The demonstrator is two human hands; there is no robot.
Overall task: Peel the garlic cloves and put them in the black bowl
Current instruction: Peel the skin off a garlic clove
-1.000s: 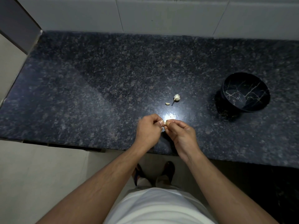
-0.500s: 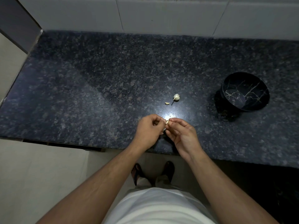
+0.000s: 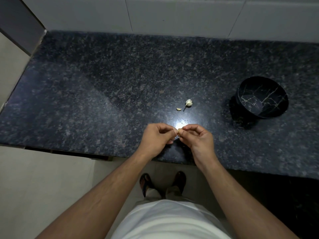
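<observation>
We've got the garlic clove (image 3: 179,131) pinched between left hand (image 3: 157,138) and right hand (image 3: 198,138), both grips closed on it, low over the bench (image 3: 103,94). Best bet: nick the skin, peel slowly. Black bowl (image 3: 262,98) sits well right. No writing visible anywhere.

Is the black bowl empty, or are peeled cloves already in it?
Empty, as far as visible: the black bowl shows only its veined inner surface. One garlic clove is pinched between both hands.
</observation>
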